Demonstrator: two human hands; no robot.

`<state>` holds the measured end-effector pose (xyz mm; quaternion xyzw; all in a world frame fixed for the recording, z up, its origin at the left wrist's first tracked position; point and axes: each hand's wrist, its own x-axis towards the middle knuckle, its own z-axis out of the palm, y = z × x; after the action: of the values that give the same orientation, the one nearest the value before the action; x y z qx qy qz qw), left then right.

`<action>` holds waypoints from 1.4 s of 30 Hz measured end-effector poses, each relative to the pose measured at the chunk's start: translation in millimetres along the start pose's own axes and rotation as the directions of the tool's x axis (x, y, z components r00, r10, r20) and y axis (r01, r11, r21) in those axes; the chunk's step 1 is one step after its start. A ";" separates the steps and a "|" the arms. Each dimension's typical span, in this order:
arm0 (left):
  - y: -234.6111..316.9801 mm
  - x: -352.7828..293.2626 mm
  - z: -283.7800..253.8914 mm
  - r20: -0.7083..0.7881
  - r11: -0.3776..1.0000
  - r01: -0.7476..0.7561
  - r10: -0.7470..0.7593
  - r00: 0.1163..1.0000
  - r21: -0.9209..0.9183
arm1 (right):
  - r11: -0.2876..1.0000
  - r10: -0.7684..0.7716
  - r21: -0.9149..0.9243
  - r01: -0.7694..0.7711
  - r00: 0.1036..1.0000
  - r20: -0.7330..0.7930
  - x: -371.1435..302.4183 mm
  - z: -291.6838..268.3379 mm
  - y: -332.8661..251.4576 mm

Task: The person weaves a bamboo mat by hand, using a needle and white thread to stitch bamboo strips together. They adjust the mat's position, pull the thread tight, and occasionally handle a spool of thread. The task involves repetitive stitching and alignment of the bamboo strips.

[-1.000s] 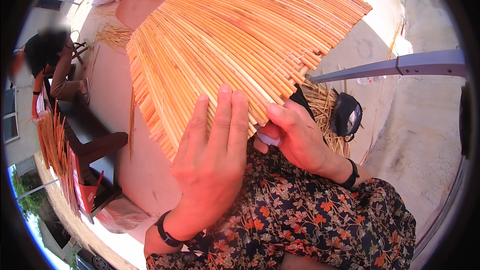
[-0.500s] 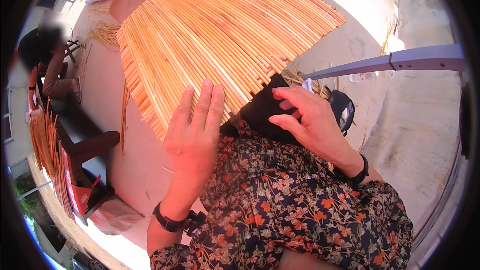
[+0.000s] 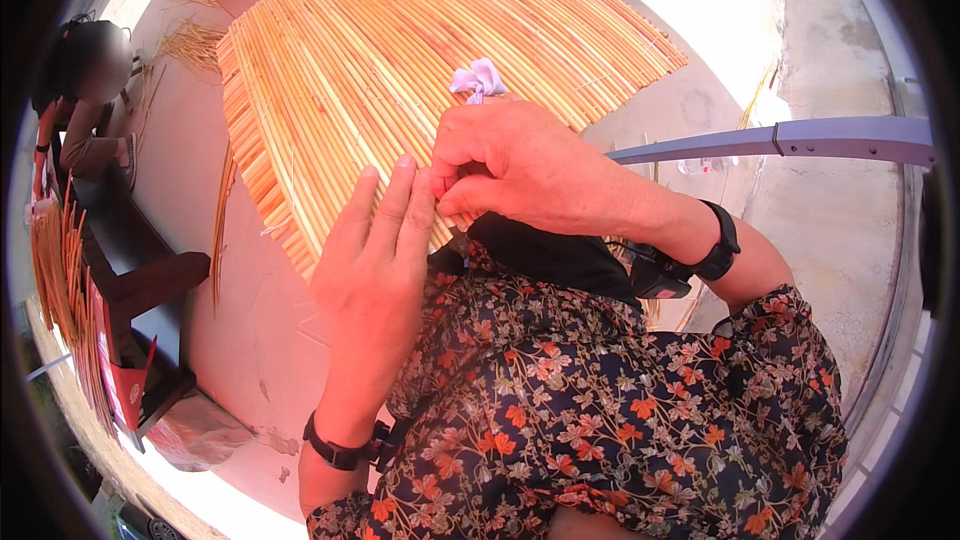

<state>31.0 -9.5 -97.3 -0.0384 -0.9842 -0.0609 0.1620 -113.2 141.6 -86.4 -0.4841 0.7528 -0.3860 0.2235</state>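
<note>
A wide mat of pale yellow reeds, bound side by side with thin thread, slopes away from my lap. On its near edge my left hand lies flat, fingers stretched out along the reeds. Just right of those fingertips, my right hand is closed in a pinch at the mat's edge. A knotted lavender cloth sticks out above its knuckles and seems to belong to what it grips. The rest of that object is hidden in the fist.
At the left a person sits near a dark wooden bench and a bundle of upright reeds. Loose reeds lie on the floor. From the right a grey metal bar reaches toward the mat, with a clear bottle below.
My right hand has moved left from beside the mat onto its near edge and closed, with the lavender cloth now above it. My left hand stays flat on the reeds.
</note>
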 end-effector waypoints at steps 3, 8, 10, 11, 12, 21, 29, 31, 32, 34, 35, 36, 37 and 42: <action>0.7 -2.9 -0.6 0.012 1.000 0.003 -0.003 1.000 -0.007 | 0.995 -0.100 -0.031 0.099 0.995 -0.028 -0.3 7.2 5.3; -0.2 -4.4 1.3 0.008 1.000 -0.002 0.002 1.000 -0.015 | 0.991 -0.120 0.042 0.124 0.988 -0.093 1.5 14.6 12.0; -3.5 -3.4 -1.0 0.021 1.000 -0.019 0.020 1.000 -0.024 | 0.965 0.042 0.264 -0.003 0.989 -0.142 2.3 9.4 5.6; -4.0 -3.4 -1.7 0.031 0.999 -0.014 0.015 0.999 -0.032 | 0.925 0.123 0.370 -0.087 0.990 -0.075 4.5 8.2 1.0; -3.3 -3.3 -3.3 0.038 0.999 -0.011 0.013 0.999 -0.031 | 0.868 0.189 0.467 -0.165 0.982 -0.005 6.7 6.9 -4.2; -4.9 -5.2 1.2 0.000 1.000 0.007 -0.007 1.000 -0.021 | 0.646 0.234 0.719 -0.256 0.963 0.133 15.6 -1.9 8.9; -7.4 -2.9 0.2 0.007 1.000 -0.019 0.019 1.000 -0.014 | 0.529 0.204 0.826 -0.196 0.974 0.101 16.9 0.8 17.0; -7.1 -6.0 1.6 0.010 1.000 -0.003 0.004 1.000 -0.023 | 0.533 0.238 0.811 -0.242 0.962 0.130 17.2 -0.6 14.1; -8.1 -5.2 1.7 0.000 1.000 -0.010 0.010 1.000 -0.018 | 0.558 0.251 0.778 -0.288 0.952 0.173 16.6 -6.6 8.5; -9.8 -4.1 2.2 -0.014 1.000 -0.024 0.024 1.000 -0.012 | 0.610 0.280 0.710 -0.353 0.934 0.223 14.4 -12.6 2.3; -9.4 -6.0 3.0 -0.011 1.000 -0.020 0.020 1.000 -0.019 | 0.640 0.291 0.674 -0.368 0.928 0.231 13.7 -13.8 0.7; -9.3 -6.0 3.3 -0.013 1.000 -0.018 0.017 1.000 -0.025 | 0.672 0.301 0.636 -0.380 0.924 0.234 13.5 -15.9 -0.4; -9.2 -6.1 3.7 -0.014 0.999 -0.016 0.015 1.000 -0.030 | 0.729 0.279 0.585 -0.356 0.935 0.221 11.9 -16.4 -1.8; -9.1 -5.2 2.7 -0.020 0.999 -0.014 0.013 1.000 -0.038 | 0.913 -0.337 -0.269 0.306 0.939 -0.076 4.0 -5.9 9.8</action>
<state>34.2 -18.5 -102.5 -0.0477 -0.9809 -0.0787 0.1713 -124.6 142.5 -90.6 -0.6017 0.7180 -0.3465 0.0475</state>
